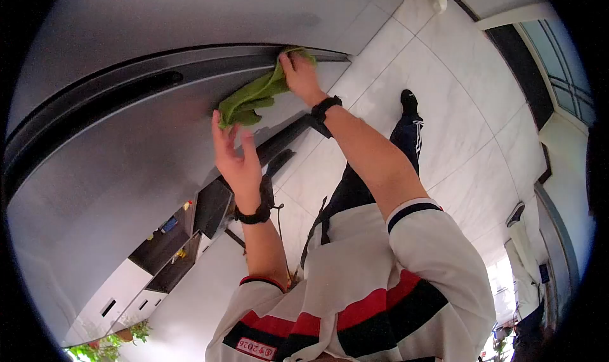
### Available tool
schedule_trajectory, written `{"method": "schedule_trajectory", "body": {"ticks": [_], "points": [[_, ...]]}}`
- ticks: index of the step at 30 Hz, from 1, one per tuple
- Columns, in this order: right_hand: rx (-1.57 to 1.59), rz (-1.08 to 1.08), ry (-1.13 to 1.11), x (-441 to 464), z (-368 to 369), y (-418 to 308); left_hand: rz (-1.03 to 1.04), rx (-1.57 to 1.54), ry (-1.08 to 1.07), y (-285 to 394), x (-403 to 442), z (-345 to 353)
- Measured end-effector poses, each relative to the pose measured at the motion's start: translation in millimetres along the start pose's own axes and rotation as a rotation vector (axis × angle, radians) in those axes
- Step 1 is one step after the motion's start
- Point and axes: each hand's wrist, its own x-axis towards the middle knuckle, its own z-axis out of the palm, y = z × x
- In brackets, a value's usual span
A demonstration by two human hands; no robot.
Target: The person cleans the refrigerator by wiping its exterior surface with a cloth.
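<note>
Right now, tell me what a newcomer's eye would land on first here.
Most likely the green cloth, above and left of the picture's centre, with the right hand on its upper end and the open left hand at its lower end. Next, the large grey metallic surface filling the upper left, then the white shirt with red and dark bands at the bottom.

A rumpled green cloth [252,99] lies at eleven o'clock in the view, stretched against a gray panel [146,140] with a metallic sheen. Its two-o'clock end bunches over the panel's long, curved groove [228,53]; its folded end points toward eight o'clock.
</note>
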Motion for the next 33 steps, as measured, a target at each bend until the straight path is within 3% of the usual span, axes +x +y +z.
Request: {"method": "schedule_trajectory", "body": {"ticks": [4,7,10,12,18,26,29,33], "points": [[0.033,-0.12,0.109,-10.2,9.7,-17.7,0.112,-0.072,0.049,2.0,-0.2,-11.3],[0.029,-0.127,0.036,-28.4,2.4,-56.1,0.145,-0.039,0.156,10.3,-1.9,-26.3],[0.105,-0.486,0.27,-45.6,28.3,-100.2,0.26,-0.047,0.274,24.1,-1.3,-42.9],[0.123,-0.592,0.171,-55.0,29.2,-134.5,0.306,-0.036,0.346,39.7,-2.8,-56.0],[0.097,-0.962,0.193,-70.7,19.0,-220.5,0.449,0.037,0.553,63.7,3.8,-95.4],[0.1,-0.753,0.053,-60.9,10.3,-160.1,0.288,0.112,0.576,34.4,0.5,-115.1],[-0.011,-0.697,0.016,-62.4,5.8,-131.9,0.34,0.104,0.561,24.6,-4.4,-113.6],[-0.059,-0.672,-0.055,-71.1,-2.3,-154.6,0.37,0.179,0.589,31.2,-3.8,-116.4]]}}
